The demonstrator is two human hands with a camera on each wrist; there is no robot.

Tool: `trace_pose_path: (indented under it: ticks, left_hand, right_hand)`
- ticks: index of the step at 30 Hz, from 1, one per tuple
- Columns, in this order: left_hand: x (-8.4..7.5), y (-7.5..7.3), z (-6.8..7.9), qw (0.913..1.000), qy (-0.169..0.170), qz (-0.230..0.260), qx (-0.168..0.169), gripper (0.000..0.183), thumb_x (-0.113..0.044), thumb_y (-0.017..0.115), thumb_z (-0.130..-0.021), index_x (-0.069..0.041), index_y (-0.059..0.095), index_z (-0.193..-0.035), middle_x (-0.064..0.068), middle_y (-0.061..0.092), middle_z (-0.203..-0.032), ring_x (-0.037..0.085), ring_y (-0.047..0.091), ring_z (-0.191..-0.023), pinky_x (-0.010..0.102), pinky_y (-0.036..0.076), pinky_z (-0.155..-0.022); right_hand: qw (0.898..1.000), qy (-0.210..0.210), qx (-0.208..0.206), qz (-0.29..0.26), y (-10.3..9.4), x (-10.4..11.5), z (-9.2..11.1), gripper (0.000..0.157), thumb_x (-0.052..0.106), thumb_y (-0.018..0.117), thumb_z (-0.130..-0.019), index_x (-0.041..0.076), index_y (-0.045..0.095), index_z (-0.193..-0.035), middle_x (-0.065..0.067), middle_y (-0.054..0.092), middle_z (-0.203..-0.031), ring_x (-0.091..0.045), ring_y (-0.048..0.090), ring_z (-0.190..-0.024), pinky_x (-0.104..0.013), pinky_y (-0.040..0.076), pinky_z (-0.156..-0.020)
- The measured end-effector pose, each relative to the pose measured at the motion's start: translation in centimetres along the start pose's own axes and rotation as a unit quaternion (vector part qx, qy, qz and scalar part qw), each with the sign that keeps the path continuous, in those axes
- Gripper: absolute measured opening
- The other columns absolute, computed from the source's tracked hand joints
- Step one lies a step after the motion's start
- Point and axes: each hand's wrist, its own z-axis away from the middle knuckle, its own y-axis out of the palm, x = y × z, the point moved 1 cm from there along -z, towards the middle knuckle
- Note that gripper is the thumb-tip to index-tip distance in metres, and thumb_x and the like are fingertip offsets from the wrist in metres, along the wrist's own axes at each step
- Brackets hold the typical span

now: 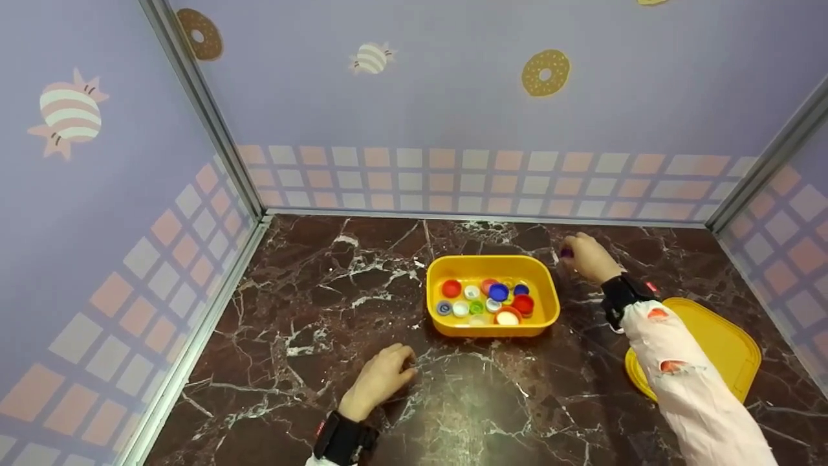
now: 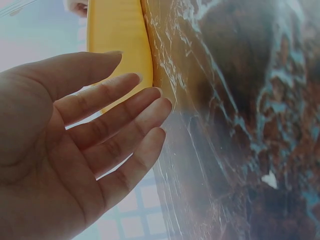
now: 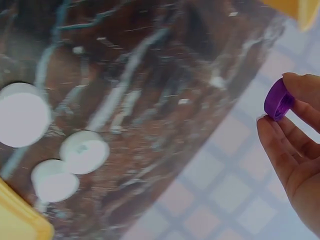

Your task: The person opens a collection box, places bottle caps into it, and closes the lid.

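Note:
My right hand (image 1: 590,257) is up past the right end of a yellow tub (image 1: 491,331), pinching a purple bottle cap (image 3: 278,100) between thumb and fingertips. Inside the tub lie several bottle caps, among them a red cap (image 1: 451,288), a blue cap (image 1: 498,292) and a green cap (image 1: 477,307). Over the table in front of the tub's left side, my left hand (image 1: 380,378) holds nothing. Its fingers are loosely bent, as the left wrist view shows with the tub's yellow wall behind the fingertips.
A yellow lid (image 1: 731,349) lies on the marbled table (image 1: 310,272) beneath the right forearm. Three white caps, the largest (image 3: 22,115) at left in the right wrist view, sit near its edge. Purple patterned walls (image 1: 453,116) enclose the table's back and sides.

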Motion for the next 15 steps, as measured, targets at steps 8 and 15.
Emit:
trace_pose_path:
  ticks: [8,15]
  left_hand:
    - [-0.1,-0.1,0.1,0.9999,0.012,-0.003,-0.006,0.011,-0.008,0.069,-0.078,-0.007,0.06,-0.084,0.0,0.05,-0.075,0.012,0.049,-0.063,0.027,0.041,-0.055]
    - [0.1,0.0,0.1,0.9999,0.012,-0.003,-0.009,0.012,-0.008,0.07,-0.078,-0.007,0.06,-0.084,-0.001,0.05,-0.076,0.013,0.051,-0.065,0.027,0.042,-0.056]
  right_hand:
    - [0.999,-0.034,0.012,-0.001,-0.4,4.5,-1.7,0.016,0.001,0.067,-0.077,-0.004,0.062,-0.091,-0.014,0.049,-0.082,-0.027,0.05,-0.07,-0.041,0.043,-0.064]
    - [0.993,-0.107,0.048,-0.009,0.8,8.5,-2.5,0.015,0.002,0.07,-0.077,-0.001,0.064,-0.09,-0.011,0.051,-0.084,-0.024,0.051,-0.074,-0.037,0.045,-0.067]
